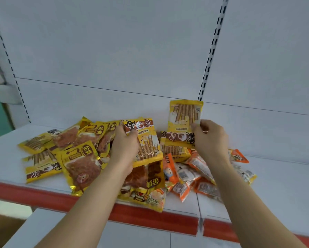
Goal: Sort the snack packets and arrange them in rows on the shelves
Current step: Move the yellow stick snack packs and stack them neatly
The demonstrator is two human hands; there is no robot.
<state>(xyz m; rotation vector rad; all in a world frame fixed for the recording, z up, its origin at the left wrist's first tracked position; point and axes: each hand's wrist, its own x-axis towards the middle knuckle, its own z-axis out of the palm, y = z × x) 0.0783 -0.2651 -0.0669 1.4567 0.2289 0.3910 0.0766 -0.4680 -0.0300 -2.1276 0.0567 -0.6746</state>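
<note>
My left hand (pixel 125 142) grips yellow foil wafer-roll packet (pixel 146 140); right hand (pixel 210 136) stands matching packet (pixel 185 115) upright on white shelf (pixel 275 140). Mixed pile (pixel 82 154) unsorted; no rows yet.

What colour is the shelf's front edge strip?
Red, on the shelf's front edge strip; head view, the only one.

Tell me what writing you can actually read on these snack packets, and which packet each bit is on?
"黑白配": wafer-roll packet in the left hand.
Same logo, upside down: packet in the right hand.
"金帅", less sure: gold meat-snack packet.
Orange packets: print too blurred to read.
</note>
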